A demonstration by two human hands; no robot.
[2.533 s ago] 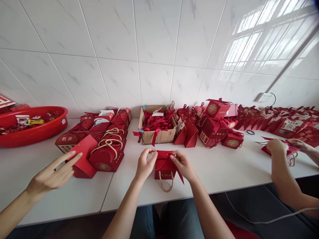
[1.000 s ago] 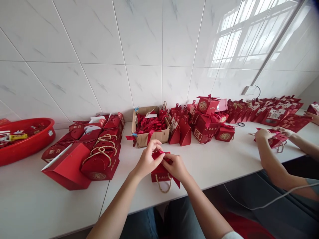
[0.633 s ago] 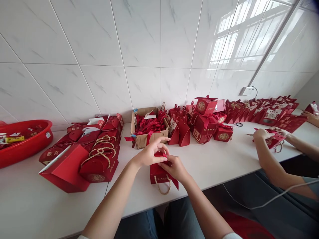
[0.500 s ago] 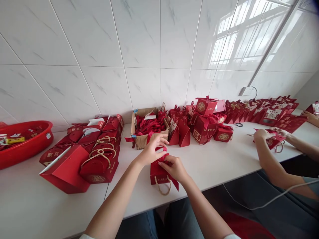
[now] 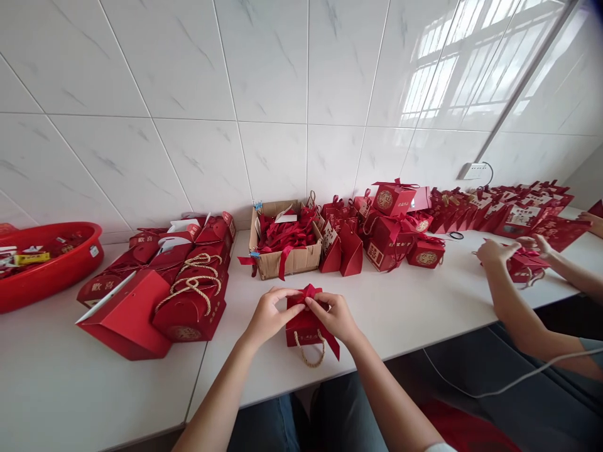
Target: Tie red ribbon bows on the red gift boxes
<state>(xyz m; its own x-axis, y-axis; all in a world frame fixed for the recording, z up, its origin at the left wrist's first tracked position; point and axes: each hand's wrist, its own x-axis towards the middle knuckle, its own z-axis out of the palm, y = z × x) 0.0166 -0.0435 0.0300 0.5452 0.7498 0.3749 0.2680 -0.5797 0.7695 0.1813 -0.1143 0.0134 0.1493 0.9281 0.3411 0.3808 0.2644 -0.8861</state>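
Note:
A small red gift box (image 5: 301, 331) with a twisted rope handle (image 5: 311, 360) stands on the white table in front of me. Over its top, a red ribbon (image 5: 308, 291) is gathered in a knot or bow, one tail hanging down the right side. My left hand (image 5: 273, 315) pinches the ribbon from the left, thumb and fingers together. From the right, my right hand (image 5: 335, 317) pinches the ribbon close beside the left fingertips. The fingers cover part of the knot.
Behind the box is a cardboard box (image 5: 291, 262) of red ribbons. Red gift boxes (image 5: 188, 301) and a red basin (image 5: 51, 276) of sweets are on the left. More boxes (image 5: 391, 235) line the wall at right, where a co-worker's hands (image 5: 497, 254) handle another red box.
My left hand has come down from above the box to the ribbon's knot, beside my right hand. The upright ribbon loop is now lower. The co-worker's hands have lifted and spread slightly.

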